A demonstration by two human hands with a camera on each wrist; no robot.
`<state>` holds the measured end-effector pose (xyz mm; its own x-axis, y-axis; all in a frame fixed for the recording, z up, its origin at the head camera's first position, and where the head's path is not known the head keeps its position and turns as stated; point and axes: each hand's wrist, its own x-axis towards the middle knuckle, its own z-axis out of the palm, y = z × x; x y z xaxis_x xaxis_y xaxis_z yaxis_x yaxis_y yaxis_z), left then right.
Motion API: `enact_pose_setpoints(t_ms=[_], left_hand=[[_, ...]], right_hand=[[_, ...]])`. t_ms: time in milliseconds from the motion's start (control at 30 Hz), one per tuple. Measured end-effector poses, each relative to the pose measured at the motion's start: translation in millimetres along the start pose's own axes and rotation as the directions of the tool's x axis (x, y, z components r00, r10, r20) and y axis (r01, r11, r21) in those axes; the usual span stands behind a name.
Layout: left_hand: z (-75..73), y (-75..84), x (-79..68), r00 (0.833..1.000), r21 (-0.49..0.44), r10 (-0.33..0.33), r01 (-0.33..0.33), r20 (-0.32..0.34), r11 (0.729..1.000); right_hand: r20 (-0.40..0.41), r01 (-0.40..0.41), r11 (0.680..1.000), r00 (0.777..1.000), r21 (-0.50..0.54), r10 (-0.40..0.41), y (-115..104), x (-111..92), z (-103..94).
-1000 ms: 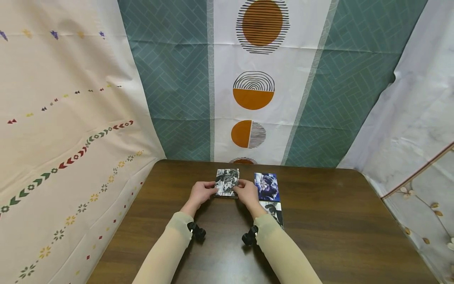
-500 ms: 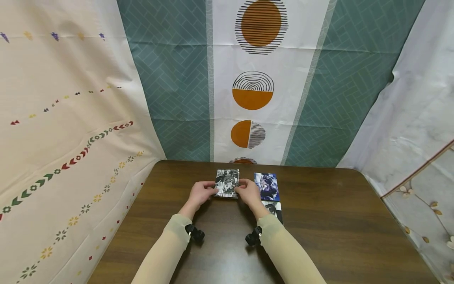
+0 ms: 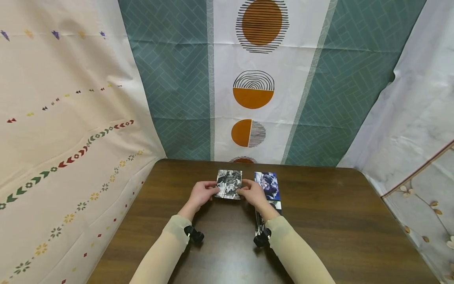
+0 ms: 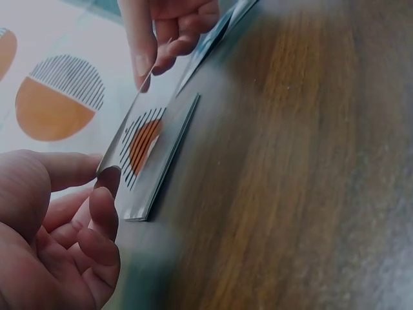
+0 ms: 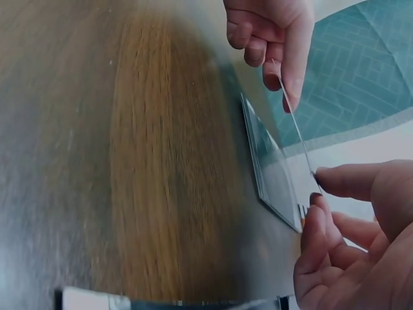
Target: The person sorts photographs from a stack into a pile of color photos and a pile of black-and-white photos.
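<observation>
Black-and-white card (image 3: 229, 184); blue-and-white card (image 3: 269, 185); brown, wood-grained table (image 3: 337, 221).

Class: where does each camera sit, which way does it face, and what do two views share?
Head: on the head, facing forward and down at the table; sleeves, left hand and right hand show, pinching a monochrome card.
Left wrist: on that wrist, facing the card; left hand near, right hand beyond.
Right wrist: on that wrist, facing the card; right hand near, left beyond.
Both wrist views show the card edge-on and the stack.

Wooden table (image 3: 337, 228); teal-white cloth (image 3: 280, 83) behind (orange circles (image 3: 262, 22)).
</observation>
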<state>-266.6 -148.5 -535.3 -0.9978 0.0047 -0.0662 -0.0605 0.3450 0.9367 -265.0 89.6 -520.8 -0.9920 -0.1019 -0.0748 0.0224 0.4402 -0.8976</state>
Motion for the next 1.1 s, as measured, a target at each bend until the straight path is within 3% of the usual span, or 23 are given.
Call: enact_pose_setpoints(t_ms=[500, 833, 1100], left_hand=[[10.1, 1.3, -8.0, 0.998, -0.04, 0.059, -0.058, 0.031, 0.998], [21.9, 2.3, -15.7, 0.996, -0.072, 0.053, -0.048, 0.072, 0.996], [30.1, 6.1, -19.6, 0.995, -0.045, 0.058, -0.054, 0.085, 0.998]], right_hand=[[0.034, 0.016, 1.0, 0.999, 0.023, -0.017, 14.5, -12.4, -17.7], [0.028, 0.035, 0.999, 0.999, -0.028, -0.034, 22.9, -20.6, -34.5], [0.033, 0.021, 0.999, 0.999, -0.028, -0.021, 25.1, -26.1, -48.2]])
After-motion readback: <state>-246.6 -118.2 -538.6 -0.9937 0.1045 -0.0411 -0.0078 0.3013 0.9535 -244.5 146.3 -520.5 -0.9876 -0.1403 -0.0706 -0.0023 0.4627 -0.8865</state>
